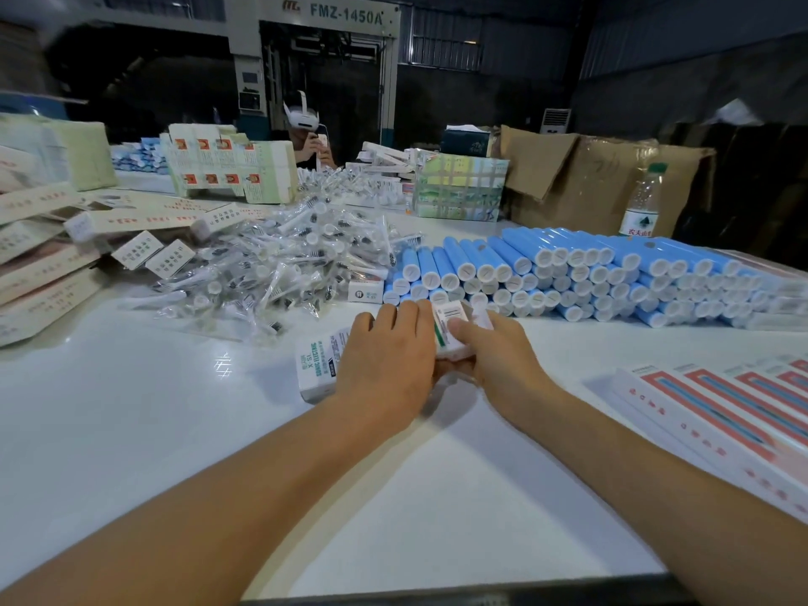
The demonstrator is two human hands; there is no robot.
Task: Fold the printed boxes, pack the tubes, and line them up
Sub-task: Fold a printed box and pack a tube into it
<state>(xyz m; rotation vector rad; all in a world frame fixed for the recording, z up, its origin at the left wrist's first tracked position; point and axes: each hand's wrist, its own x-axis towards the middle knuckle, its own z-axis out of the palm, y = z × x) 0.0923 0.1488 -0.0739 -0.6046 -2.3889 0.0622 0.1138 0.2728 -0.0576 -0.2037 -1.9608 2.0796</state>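
Observation:
A white printed box point(317, 365) lies on the white table point(131, 430) in front of me, mostly under my left hand point(384, 356), which lies over it with fingers curved. My right hand point(494, 356) holds a second small printed box point(450, 332) from the right, thumb pressed on its upper face. A big stack of blue tubes point(568, 273) with white caps lies just beyond both hands. A heap of plastic-wrapped brush heads point(280, 260) spreads to the left of the tubes.
Flat box blanks point(39, 255) pile up at the left. Long red-and-white boxes point(721, 413) lie in a row at the right. A water bottle point(642, 203), cardboard cartons point(590, 177) and a seated person wearing a headset point(306, 133) are across the table.

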